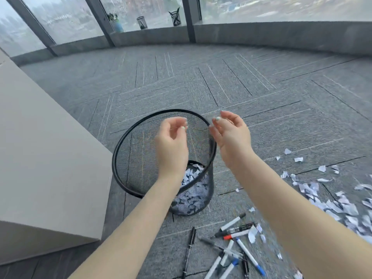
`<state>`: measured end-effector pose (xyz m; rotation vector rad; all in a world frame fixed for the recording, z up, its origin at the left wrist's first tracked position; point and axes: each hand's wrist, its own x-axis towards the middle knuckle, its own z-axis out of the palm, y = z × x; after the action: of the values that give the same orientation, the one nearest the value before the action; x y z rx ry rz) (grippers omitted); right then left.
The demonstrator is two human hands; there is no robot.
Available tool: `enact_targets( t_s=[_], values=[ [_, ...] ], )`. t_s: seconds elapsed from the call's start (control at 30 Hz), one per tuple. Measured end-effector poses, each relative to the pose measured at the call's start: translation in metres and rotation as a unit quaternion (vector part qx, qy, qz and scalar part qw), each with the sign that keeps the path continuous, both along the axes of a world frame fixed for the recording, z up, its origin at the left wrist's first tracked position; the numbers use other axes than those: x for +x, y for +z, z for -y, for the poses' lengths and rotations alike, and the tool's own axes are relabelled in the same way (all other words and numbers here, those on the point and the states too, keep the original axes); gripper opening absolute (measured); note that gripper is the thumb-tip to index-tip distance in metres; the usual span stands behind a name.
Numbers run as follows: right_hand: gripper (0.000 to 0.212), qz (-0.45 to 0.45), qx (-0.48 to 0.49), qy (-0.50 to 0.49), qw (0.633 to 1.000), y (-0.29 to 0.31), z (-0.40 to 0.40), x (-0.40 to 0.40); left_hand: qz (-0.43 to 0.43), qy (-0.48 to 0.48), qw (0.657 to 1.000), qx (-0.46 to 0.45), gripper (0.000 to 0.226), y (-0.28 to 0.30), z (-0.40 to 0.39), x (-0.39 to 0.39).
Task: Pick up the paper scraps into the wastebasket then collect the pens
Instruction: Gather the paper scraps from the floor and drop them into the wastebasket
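A black mesh wastebasket (128, 150) stands on the grey carpet, with white paper scraps lying in its bottom. My left hand (172, 141) hovers over its mouth, fingers loosely curled and apart, holding nothing. My right hand (231, 133) is over the basket's right rim, fingers spread and empty. More white paper scraps (326, 200) are strewn over the carpet at the right. Several pens and markers (231, 246) lie in a loose pile near the bottom centre, below the basket.
A large beige box (40, 158) stands at the left, close against the basket. On the window ledge at the back are two mesh pen holders (142, 22) and a small potted plant (115, 22). Open carpet stretches beyond the basket.
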<state>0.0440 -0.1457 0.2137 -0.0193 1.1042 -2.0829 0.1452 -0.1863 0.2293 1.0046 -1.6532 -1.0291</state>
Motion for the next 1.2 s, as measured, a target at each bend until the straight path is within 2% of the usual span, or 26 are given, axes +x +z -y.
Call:
enact_targets(
  t_s=[0.07,0.13,0.17,0.23,0.3,0.37,0.4,0.5,0.6,0.67,0.7,0.77,0.8,0.87,0.93,0.97,1.03,1.1,1.17,1.2],
  values=[
    [0.024,-0.068,0.048,-0.055,0.995,-0.020,-0.020,-0.019,0.011,-0.098,0.989,-0.109,0.022,-0.011,-0.033,-0.022],
    [0.026,-0.119,0.154,-0.080,0.978,-0.060,-0.050,-0.038,0.069,-0.235,0.956,-0.160,0.022,-0.049,-0.066,-0.041],
    [0.027,-0.126,0.219,-0.087,0.964,-0.085,-0.070,-0.046,0.116,-0.299,0.936,-0.145,0.024,-0.077,-0.079,-0.048],
    [0.018,-0.107,0.339,-0.082,0.931,-0.130,-0.119,-0.054,0.219,-0.365,0.905,-0.022,0.033,-0.137,-0.092,-0.055],
    [0.016,-0.074,0.422,-0.031,0.903,-0.165,-0.166,-0.051,0.347,-0.335,0.874,0.062,0.041,-0.190,-0.083,-0.058],
    [0.023,-0.057,0.475,0.034,0.877,-0.187,-0.205,-0.036,0.475,-0.334,0.810,0.074,0.060,-0.225,-0.064,-0.064],
    [0.025,-0.053,0.493,0.047,0.867,-0.194,-0.221,-0.026,0.504,-0.336,0.792,0.076,0.066,-0.237,-0.056,-0.070],
    [0.032,-0.062,0.532,0.074,0.841,-0.202,-0.256,0.003,0.523,-0.332,0.781,0.080,0.068,-0.258,-0.046,-0.096],
    [0.036,-0.061,0.544,0.096,0.831,-0.207,-0.274,0.017,0.547,-0.342,0.764,0.010,0.067,-0.271,-0.059,-0.102],
    [0.029,-0.092,0.558,0.076,0.821,-0.206,-0.276,0.016,0.511,-0.436,0.738,-0.071,0.063,-0.275,-0.079,-0.091],
    [0.025,-0.120,0.580,0.053,0.804,-0.205,-0.274,0.013,0.475,-0.494,0.723,-0.088,0.060,-0.270,-0.093,-0.085],
    [0.024,-0.167,0.633,0.008,0.756,-0.205,-0.265,0.007,0.410,-0.571,0.708,-0.067,0.055,-0.255,-0.117,-0.077],
    [0.027,-0.176,0.659,-0.003,0.732,-0.204,-0.261,0.004,0.386,-0.581,0.715,-0.059,0.053,-0.251,-0.124,-0.078],
    [0.040,-0.186,0.706,0.002,0.683,-0.208,-0.254,0.002,0.363,-0.540,0.756,-0.067,0.050,-0.253,-0.123,-0.088],
    [0.057,-0.184,0.732,0.032,0.655,-0.217,-0.254,0.003,0.414,-0.455,0.787,-0.057,0.055,-0.265,-0.107,-0.096],
    [0.065,-0.178,0.738,0.048,0.649,-0.221,-0.255,0.005,0.464,-0.432,0.772,-0.048,0.060,-0.273,-0.100,-0.096],
    [0.077,-0.159,0.745,0.087,0.643,-0.230,-0.260,0.011,0.516,-0.468,0.714,-0.067,0.066,-0.276,-0.104,-0.089],
    [0.086,-0.158,0.743,0.119,0.639,-0.237,-0.263,0.014,0.470,-0.564,0.674,-0.082,0.064,-0.266,-0.127,-0.083],
    [0.091,-0.161,0.733,0.148,0.645,-0.240,-0.263,0.012,0.408,-0.615,0.670,-0.080,0.062,-0.260,-0.142,-0.092],
    [0.094,-0.158,0.727,0.160,0.649,-0.241,-0.262,0.011,0.388,-0.608,0.688,-0.080,0.061,-0.260,-0.141,-0.105]
  ],
)
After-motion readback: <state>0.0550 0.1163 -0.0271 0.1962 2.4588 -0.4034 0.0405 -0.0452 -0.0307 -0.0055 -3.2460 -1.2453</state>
